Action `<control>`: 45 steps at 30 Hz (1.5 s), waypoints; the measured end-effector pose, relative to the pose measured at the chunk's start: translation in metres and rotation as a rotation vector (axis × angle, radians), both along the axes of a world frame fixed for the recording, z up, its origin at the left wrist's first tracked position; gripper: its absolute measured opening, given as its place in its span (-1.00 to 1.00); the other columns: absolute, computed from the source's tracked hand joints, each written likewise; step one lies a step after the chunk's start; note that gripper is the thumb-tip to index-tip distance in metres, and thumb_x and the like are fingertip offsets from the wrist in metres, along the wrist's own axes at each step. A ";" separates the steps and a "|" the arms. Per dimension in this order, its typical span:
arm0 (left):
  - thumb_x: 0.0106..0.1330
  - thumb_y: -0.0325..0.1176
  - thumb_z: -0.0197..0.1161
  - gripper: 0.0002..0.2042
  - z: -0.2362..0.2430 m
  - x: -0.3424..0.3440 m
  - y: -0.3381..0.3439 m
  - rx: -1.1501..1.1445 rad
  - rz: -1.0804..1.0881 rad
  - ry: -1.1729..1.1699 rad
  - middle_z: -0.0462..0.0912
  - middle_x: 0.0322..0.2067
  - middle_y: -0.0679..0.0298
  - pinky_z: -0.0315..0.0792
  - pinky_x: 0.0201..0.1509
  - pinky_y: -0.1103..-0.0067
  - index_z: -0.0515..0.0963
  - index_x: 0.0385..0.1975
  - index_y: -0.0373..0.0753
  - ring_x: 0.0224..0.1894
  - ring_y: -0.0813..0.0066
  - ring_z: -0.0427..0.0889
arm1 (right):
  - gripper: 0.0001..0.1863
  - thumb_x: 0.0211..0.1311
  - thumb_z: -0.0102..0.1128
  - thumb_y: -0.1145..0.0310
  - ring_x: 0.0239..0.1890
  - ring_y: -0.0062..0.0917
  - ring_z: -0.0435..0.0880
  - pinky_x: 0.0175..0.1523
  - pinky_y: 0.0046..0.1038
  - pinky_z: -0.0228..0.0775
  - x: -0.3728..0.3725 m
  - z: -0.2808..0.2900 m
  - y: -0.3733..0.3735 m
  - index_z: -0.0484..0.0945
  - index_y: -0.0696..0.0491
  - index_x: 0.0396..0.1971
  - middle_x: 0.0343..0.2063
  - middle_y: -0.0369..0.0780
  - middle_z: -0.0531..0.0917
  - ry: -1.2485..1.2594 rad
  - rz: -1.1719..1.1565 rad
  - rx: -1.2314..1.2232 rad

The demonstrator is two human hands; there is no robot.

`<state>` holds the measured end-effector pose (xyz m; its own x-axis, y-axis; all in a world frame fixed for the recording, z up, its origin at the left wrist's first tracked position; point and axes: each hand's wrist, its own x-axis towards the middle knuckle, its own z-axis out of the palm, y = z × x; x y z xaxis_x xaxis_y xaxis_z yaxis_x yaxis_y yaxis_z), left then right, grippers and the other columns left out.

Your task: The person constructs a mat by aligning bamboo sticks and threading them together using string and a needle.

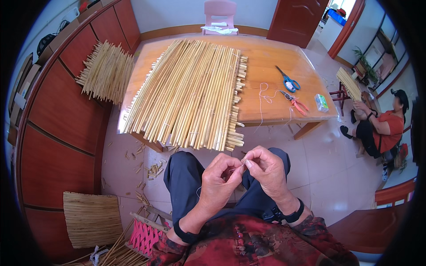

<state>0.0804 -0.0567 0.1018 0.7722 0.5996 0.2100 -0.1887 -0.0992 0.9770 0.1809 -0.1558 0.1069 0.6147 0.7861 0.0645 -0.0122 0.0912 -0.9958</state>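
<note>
My left hand (223, 177) and my right hand (266, 170) meet over my knees, both pinched on a fine pale thread at the fingertips; whether a needle is there is too small to tell. Just beyond them, a mat of straw-coloured sticks (184, 88) lies on the wooden table (266, 53), tied with thin cross threads, its right side uneven. To its right lie blue-handled scissors (291, 85), red-handled pliers (298, 105), loose pink thread (266, 95) and a small green-and-white box (321, 103).
A co-worker (386, 131) sits at right, holding another stick mat (348, 84). More mats lean at the left (105, 71) and lower left (91, 219), by wooden cabinets (62, 155) and a pink-strapped stool (144, 235). Stick offcuts (155, 170) litter the floor. A pink chair (219, 11) stands behind the table.
</note>
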 end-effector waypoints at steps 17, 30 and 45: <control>0.04 -0.61 0.18 -0.93 0.003 0.003 0.000 0.103 0.068 -0.025 0.36 -0.54 0.40 0.20 -0.52 0.81 0.45 -0.50 -0.33 -0.55 0.78 0.31 | -0.91 0.11 0.07 0.51 -0.36 -0.77 0.45 -0.27 -0.73 0.27 0.008 0.004 -0.002 0.46 0.17 -0.37 -0.43 -0.37 0.46 0.022 0.069 0.030; 0.04 -0.57 0.18 -0.93 0.001 0.002 0.002 -0.033 -0.029 0.092 0.32 -0.57 0.40 0.19 -0.53 0.79 0.45 -0.49 -0.32 -0.56 0.74 0.26 | -0.93 0.11 -0.03 0.60 -0.35 -0.76 0.44 -0.22 -0.72 0.28 0.003 0.002 0.002 0.41 0.18 -0.38 -0.41 -0.34 0.43 0.044 0.017 0.047; 0.05 -0.55 0.18 -0.95 -0.004 0.004 0.000 -0.087 0.007 0.033 0.30 -0.59 0.41 0.18 -0.56 0.78 0.45 -0.51 -0.31 -0.59 0.75 0.24 | -0.91 0.14 -0.01 0.53 -0.34 -0.72 0.48 -0.20 -0.68 0.34 0.000 0.001 0.000 0.41 0.18 -0.34 -0.40 -0.31 0.48 0.119 -0.041 0.061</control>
<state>0.0841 -0.0566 0.0977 0.7735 0.6199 0.1318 -0.1561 -0.0152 0.9876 0.1806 -0.1554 0.1077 0.6523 0.7571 0.0364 -0.1251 0.1549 -0.9800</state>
